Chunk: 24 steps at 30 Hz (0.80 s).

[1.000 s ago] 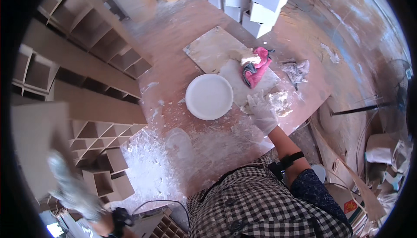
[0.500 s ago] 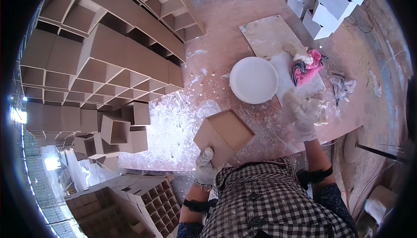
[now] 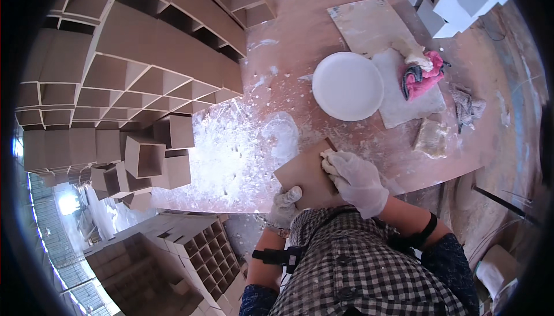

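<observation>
My left hand (image 3: 284, 206), in a pale work glove, grips the lower left side of a small brown fibreboard box (image 3: 306, 177) with the thumb on top. The box is tilted close to my checked apron, a broad side facing up. My right hand (image 3: 359, 184), in a whitish glove, is closed at the box's far right edge. Its fingertips pinch a small cream lump against that edge; what exactly it is cannot be made out. Beyond stands a round white tub lid or plate (image 3: 348, 86). A cream, crusted block (image 3: 431, 138) lies to the right.
Stacks of brown open boxes (image 3: 167, 45) rise at the left. White boxes (image 3: 453, 2) stand at the far right. A pink and dark cloth (image 3: 424, 79) and a grey rag (image 3: 466, 108) lie near smeared boards (image 3: 375, 27). White residue covers the reddish table (image 3: 225, 154).
My right hand has come left from the cream block to the box edge. The box has turned, so its open side no longer faces up. The view has shifted slightly.
</observation>
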Available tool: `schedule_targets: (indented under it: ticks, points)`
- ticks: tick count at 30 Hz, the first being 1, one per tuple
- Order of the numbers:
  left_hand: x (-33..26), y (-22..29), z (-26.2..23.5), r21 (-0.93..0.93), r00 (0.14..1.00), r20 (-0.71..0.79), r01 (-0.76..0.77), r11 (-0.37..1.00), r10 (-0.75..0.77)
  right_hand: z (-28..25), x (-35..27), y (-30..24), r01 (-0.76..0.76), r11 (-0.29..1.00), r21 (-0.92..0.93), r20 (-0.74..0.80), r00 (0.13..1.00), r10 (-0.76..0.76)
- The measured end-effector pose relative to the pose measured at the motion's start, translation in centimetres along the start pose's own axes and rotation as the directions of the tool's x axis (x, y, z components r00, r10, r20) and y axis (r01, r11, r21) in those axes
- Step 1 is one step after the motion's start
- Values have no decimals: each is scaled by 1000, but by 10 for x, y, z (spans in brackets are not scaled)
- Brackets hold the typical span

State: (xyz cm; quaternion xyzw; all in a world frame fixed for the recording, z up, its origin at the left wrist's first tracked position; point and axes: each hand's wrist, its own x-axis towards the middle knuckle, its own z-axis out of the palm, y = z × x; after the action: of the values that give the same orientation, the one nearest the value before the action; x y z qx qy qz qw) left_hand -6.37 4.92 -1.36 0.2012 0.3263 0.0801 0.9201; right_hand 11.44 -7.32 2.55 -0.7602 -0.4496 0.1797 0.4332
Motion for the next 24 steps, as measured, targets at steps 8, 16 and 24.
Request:
schedule_targets:
  ticks: [8,16,24]
  points:
    - [-4,6,-6,-222,999,54,15,975,-4,22,2,-32,118,954,-276,232,971,-53]
    - [0,-2,-17,-74,999,52,-12,997,16,32,29,-12,57,885,-462,-19,997,-74]
    - [-2,3,3,-29,999,-23,-46,999,45,39,8,-12,-284,947,-152,-71,958,276]
